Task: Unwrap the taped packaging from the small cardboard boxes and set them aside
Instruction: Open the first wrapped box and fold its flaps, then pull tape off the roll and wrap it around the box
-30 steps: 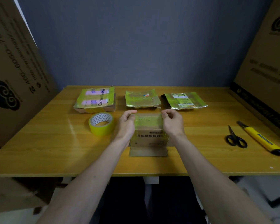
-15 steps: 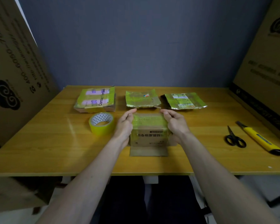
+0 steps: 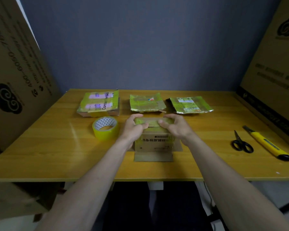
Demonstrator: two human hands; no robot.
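**Both hands on the top flap of the centre box**

Compared with half a second ago, I see my two hands drawn closer together over the top of the small cardboard box [image 3: 154, 142]. The left hand [image 3: 133, 129] now curls its fingers and thumb round the left end of the taped top flap [image 3: 151, 122], where before it lay along the box's left side. The right hand [image 3: 175, 127] has come up from the right side and pinches the flap's right end, fingers over the top. The flap now stands raised towards the far edge.

Around the box: a roll of yellow tape [image 3: 105, 127] stands just beside the left hand. Along the far side of the worktop [image 3: 48, 147] lie three flattened taped packages [image 3: 147, 103]. Scissors [image 3: 241, 144] and a yellow utility knife [image 3: 267, 143] lie well apart to the right. Large cardboard cartons [image 3: 15, 67] lean at both sides. My hands hide the box's upper corners.

The box sits at the worktop's centre near the front edge, brown, with printed characters on its near face, glossy greenish tape over its top, and a loose flap lying flat towards me.
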